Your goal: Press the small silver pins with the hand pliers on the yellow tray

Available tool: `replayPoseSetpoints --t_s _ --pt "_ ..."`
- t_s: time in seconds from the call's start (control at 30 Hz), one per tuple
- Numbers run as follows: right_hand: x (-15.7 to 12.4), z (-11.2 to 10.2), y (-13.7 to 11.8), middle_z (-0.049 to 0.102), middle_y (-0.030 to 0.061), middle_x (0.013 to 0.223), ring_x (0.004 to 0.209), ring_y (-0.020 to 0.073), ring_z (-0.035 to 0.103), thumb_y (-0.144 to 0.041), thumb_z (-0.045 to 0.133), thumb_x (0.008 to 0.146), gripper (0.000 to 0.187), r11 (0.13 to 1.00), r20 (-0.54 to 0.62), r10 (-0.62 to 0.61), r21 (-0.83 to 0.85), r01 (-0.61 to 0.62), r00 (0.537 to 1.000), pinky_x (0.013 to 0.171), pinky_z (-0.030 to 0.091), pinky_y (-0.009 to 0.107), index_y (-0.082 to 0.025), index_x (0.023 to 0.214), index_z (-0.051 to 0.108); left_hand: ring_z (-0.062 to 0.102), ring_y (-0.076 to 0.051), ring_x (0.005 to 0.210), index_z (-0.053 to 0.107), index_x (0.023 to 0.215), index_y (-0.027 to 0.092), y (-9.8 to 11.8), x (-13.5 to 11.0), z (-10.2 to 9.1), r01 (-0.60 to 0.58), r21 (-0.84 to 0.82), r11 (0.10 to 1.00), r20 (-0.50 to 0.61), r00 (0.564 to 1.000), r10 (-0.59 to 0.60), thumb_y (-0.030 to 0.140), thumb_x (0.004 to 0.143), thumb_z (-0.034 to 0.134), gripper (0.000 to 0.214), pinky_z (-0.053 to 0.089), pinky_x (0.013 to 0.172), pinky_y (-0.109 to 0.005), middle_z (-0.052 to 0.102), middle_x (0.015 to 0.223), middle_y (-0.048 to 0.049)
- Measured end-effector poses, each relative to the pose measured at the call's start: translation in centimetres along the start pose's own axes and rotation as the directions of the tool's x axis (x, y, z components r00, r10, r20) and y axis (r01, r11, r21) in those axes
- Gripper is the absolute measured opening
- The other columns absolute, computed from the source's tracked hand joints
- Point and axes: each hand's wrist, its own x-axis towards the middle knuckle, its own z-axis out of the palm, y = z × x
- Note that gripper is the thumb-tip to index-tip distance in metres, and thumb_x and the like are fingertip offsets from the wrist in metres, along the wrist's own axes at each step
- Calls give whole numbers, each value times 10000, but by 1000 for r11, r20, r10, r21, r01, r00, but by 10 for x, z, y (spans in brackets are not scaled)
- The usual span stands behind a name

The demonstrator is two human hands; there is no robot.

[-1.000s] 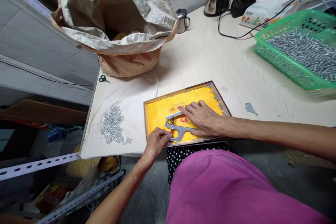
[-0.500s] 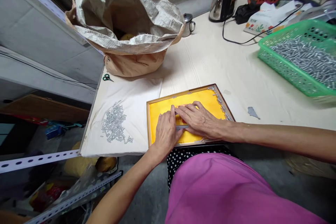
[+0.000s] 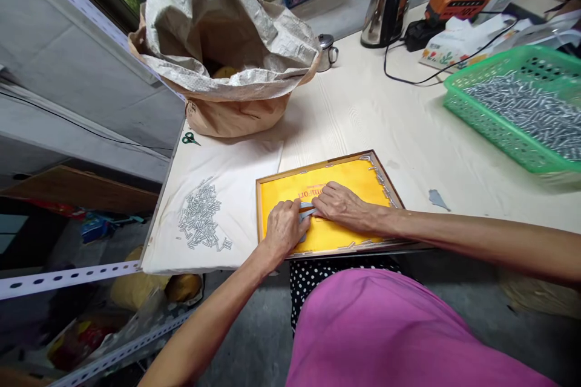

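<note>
A shallow tray with a brown rim (image 3: 258, 208) and a yellow lining printed with red letters lies at the table's front edge. Over it my left hand (image 3: 285, 227) and my right hand (image 3: 342, 208) face each other, fingers closed. Between them stretches a narrow grey-blue strip (image 3: 307, 212), gripped at one end by each hand; its exact kind is unclear. Small metal pins (image 3: 385, 184) line the tray's right edge, and some lie along its front edge. Left of the tray, a pile of similar pins (image 3: 200, 214) rests on a white cloth (image 3: 166, 248).
A green basket (image 3: 494, 130) full of metal pins stands at right. Behind the cloth are a large open woven sack (image 3: 240, 115) and small scissors (image 3: 190, 139). A metal cup (image 3: 325, 54), a kettle (image 3: 385, 6) and an orange device (image 3: 458, 1) with a black cord stand farther back.
My hands have drawn slightly apart and lower over the tray, with the grey-blue strip showing more between them. More of the red print is uncovered. The view has shifted slightly.
</note>
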Motion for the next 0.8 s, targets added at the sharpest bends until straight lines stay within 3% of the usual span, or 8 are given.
replayPoseSetpoints --t_s 0.13,0.2,0.37,0.5,0.6,0.67,0.73,0.8 --pt "0 -8 4 652 129 1025 890 254 480 -633 397 963 576 993 -21 89 81 -87 996 814 278 402 -114 1119 594 595 -309 1193 473 1374 124 -3 -8 17 -65 -67 996 -189 981 51 272 823 670 604 503 1006 -465 617 1294 -188" --pt "2 -10 10 646 124 1021 908 264 472 -699 391 929 634 984 -19 137 119 -134 990 825 272 404 -130 1128 589 490 -319 1338 488 1361 155 -3 -14 25 -147 -68 987 -280 952 123 214 853 634 531 462 1069 -503 507 1440 -195" --pt "9 -5 40 629 92 905 861 224 459 -427 240 1051 454 970 6 183 163 -181 983 764 253 356 -175 918 593 420 -289 1400 655 1031 189 7 -23 30 -355 -32 934 -340 883 323 156 960 493 180 459 1091 -516 592 1357 -117" --pt "9 -6 62 606 61 855 811 207 457 -472 240 1046 469 961 -5 128 249 -123 992 738 258 343 -201 843 564 475 -265 1345 665 990 165 23 -23 20 -351 -45 935 -346 884 315 170 966 499 167 497 1061 -459 631 1273 -126" --pt "1 -7 68 596 51 845 794 203 470 -506 251 1038 474 946 -15 127 302 -117 992 740 277 344 -213 832 562 479 -276 1331 676 1016 195 23 -22 8 -396 -8 918 -347 862 369 248 957 545 152 473 1073 -492 629 1271 -111" --pt "-8 -5 72 586 43 822 797 207 483 -518 256 1034 475 936 -16 141 329 -128 990 750 293 350 -219 829 562 519 -269 1268 677 1067 223 5 -20 -2 -300 -12 954 -387 881 272 298 953 557 182 484 1047 -488 631 1243 -103" --pt "-17 -2 77 591 44 824 794 210 490 -537 262 1027 483 921 10 160 358 -153 987 756 304 364 -227 817 566 564 -244 1146 682 1090 220 -29 -20 -11 -38 -48 998 -442 897 13 276 968 522 209 518 973 -427 641 1165 -109" --pt "-24 0 80 603 48 840 805 216 498 -554 292 1016 468 902 56 166 394 -175 985 771 314 381 -236 830 579 559 -240 1059 697 1070 196 -76 -19 -17 266 -57 962 -445 856 -262 212 978 469 247 525 891 -382 639 1089 -115"
